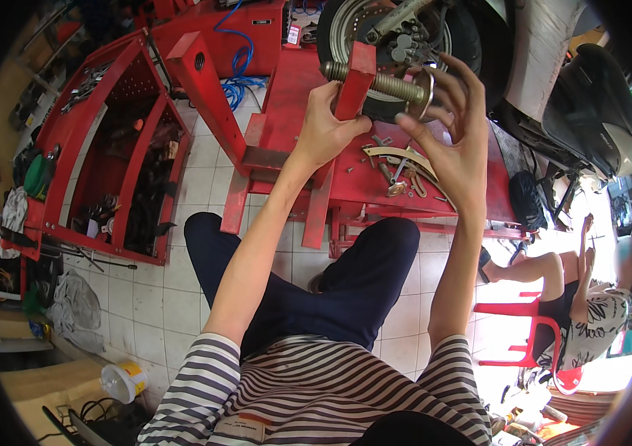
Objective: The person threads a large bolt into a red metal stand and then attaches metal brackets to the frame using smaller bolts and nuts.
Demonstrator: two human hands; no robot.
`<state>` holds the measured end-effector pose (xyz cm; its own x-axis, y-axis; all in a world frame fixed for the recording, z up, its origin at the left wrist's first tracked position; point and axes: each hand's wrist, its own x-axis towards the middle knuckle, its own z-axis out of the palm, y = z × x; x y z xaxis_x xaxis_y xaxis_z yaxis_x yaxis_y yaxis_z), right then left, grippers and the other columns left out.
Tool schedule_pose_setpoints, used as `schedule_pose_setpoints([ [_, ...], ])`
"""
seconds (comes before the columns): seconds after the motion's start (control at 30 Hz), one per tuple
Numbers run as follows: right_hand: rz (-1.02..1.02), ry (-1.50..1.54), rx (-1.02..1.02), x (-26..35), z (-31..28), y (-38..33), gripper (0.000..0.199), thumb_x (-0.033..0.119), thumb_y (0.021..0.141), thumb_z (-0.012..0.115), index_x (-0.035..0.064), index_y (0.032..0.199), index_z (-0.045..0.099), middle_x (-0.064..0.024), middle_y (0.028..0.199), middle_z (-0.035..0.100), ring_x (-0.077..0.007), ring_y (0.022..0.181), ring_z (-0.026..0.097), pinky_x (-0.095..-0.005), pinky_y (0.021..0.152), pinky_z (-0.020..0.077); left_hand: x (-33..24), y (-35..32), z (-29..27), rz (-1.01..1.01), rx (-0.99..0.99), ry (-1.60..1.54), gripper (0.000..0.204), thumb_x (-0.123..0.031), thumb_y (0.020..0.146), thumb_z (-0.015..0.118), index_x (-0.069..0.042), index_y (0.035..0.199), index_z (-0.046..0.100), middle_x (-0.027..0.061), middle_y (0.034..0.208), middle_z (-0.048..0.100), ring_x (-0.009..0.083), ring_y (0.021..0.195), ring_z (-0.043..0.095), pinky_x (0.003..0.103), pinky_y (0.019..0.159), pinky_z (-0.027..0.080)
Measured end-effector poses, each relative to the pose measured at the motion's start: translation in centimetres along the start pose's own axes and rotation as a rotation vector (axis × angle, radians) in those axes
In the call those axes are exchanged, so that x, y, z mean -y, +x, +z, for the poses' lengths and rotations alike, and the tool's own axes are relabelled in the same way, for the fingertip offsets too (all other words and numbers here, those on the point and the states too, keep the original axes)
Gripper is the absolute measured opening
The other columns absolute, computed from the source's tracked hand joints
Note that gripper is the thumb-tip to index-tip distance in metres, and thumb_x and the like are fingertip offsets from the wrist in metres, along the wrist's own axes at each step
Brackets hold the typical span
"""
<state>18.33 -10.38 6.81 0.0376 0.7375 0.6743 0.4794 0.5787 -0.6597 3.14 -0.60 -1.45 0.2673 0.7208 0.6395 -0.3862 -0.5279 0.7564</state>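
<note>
A thick threaded bolt [399, 86] passes sideways through the top of a red metal upright [361, 67]. At the bolt's right end is a round, metal disc-like head [427, 94]. My left hand [325, 128] is closed round the upright just under the bolt, thumb to the right. My right hand [458, 130] curls loosely about the disc, with its thumb below and its fingers round the far side; the exact contact is partly hidden. Beneath my hands, a curved pale metal part [405, 157] and several bolts and small pieces lie on the red bench [293, 97].
A second red upright [208, 93] rises to the left. Further left stands an open red tool cabinet [108, 149]. A motorcycle wheel [345, 30] is just beyond the bolt. Blue hose [240, 70] coils behind. At right, a person sits on a red chair [513, 308].
</note>
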Motion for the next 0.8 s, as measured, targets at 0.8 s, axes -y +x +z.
schedule_pose_setpoints([
  [0.8,-0.036,-0.096,0.162,-0.1,0.0,0.2,0.048,0.019,0.095,0.056,0.0011,0.136,0.039,-0.0135,0.100,0.066,-0.0204,0.091,0.068,-0.0309,0.083,0.0505,0.5,-0.2,-0.4,-0.025,-0.059,0.171,0.030,-0.010,0.065,0.074,0.003,0.088,0.059,0.0087,0.077,0.060,0.0147,0.072,0.057,0.030,0.065,0.045],
])
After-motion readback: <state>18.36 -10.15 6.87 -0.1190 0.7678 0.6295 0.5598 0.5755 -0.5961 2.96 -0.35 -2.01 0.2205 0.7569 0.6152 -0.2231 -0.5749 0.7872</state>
